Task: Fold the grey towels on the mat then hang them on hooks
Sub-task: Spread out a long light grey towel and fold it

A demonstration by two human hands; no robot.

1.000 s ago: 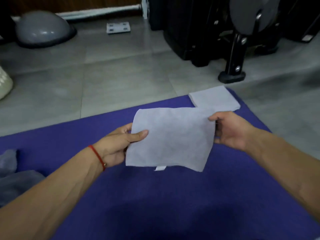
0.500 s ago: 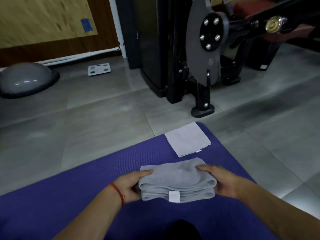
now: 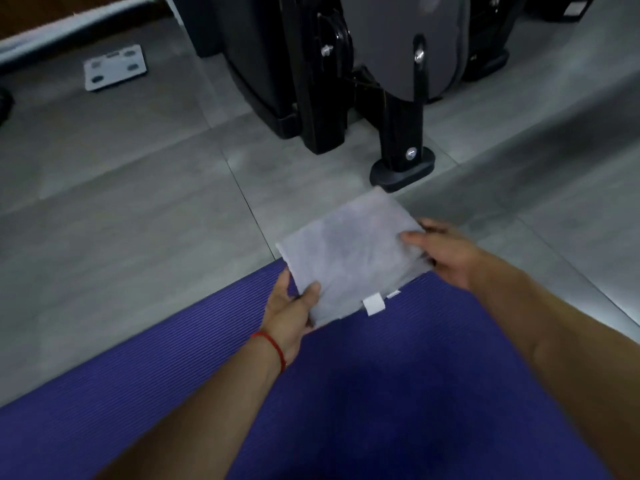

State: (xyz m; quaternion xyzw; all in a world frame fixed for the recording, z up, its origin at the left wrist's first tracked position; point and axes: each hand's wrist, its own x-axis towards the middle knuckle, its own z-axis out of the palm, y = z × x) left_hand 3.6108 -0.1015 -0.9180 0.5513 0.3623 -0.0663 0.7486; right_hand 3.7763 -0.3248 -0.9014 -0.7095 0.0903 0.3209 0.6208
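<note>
A folded grey towel [image 3: 349, 258] with a white tag on its near edge is held flat over the far right corner of the purple mat [image 3: 346, 393]. My left hand [image 3: 294, 308] pinches its near left corner, thumb on top. My right hand [image 3: 443, 252] grips its right edge, thumb on top. The folded towel that lay at this corner is hidden beneath the held one; only a small tag sliver shows at the mat edge.
Grey tiled floor [image 3: 138, 220] surrounds the mat. A black exercise machine [image 3: 346, 71] stands just beyond, its foot [image 3: 403, 168] close to the towel's far corner. A white bathroom scale [image 3: 116, 65] lies at the far left.
The towel went from open and held up, to folded on the mat, to carried forward and right over the mat's far corner, covering the other folded towel.
</note>
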